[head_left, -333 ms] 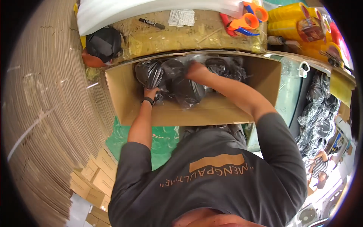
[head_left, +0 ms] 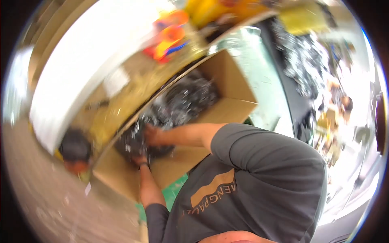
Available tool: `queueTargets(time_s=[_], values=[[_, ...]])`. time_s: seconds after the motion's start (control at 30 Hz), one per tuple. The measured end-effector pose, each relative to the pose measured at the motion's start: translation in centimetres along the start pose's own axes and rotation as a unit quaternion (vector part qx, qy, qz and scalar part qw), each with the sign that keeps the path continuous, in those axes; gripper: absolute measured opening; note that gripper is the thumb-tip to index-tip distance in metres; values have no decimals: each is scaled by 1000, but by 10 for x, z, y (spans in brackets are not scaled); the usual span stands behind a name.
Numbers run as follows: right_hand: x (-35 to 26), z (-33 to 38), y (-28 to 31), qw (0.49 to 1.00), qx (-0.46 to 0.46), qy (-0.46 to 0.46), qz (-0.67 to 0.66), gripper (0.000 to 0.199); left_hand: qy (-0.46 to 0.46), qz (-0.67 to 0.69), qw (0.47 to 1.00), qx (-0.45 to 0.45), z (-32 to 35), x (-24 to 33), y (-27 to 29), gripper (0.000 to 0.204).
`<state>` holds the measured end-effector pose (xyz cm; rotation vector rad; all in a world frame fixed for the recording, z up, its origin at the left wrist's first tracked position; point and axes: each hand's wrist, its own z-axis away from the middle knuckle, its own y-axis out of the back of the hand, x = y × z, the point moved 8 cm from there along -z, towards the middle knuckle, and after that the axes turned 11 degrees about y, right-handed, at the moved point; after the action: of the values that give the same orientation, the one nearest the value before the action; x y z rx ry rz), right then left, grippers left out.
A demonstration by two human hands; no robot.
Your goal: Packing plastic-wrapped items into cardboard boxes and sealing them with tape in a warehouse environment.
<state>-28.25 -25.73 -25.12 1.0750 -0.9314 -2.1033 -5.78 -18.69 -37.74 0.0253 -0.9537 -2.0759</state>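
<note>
The left hand (head_left: 139,159) and right hand (head_left: 153,135) touch black plastic-wrapped goods (head_left: 130,141) near the cardboard box (head_left: 233,77)'s left edge; through the blur, I cannot tell whether fingers grip.

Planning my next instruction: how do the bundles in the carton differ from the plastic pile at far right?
Place: the bundles sit inside the carton; the pile lies outside it.
Contact: the left hand and right hand are at the bundles; neither is at the pile.
Look: the bundles appear darker, the pile more silvery with glare.
Shared: both show dark, glossy plastic, though blur hides finer detail.
</note>
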Motion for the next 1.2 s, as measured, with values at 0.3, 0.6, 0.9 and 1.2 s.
queueTargets(time_s=[0.3,0.6,0.9,1.2], values=[[125,633,179,658,617,-411,-135,48,215,-30,961,173,134,140,85,90],[120,1114,-148,151,304,-940,8,92,-450,42,885,108,505,579,-53,66],[102,817,-332,139,478,-585,-640,90,-565,-300,701,-314,637,664,-419,68],[195,1108,-267,311,627,-692,-176,60,-331,-522,646,-447,638,567,-584,131]])
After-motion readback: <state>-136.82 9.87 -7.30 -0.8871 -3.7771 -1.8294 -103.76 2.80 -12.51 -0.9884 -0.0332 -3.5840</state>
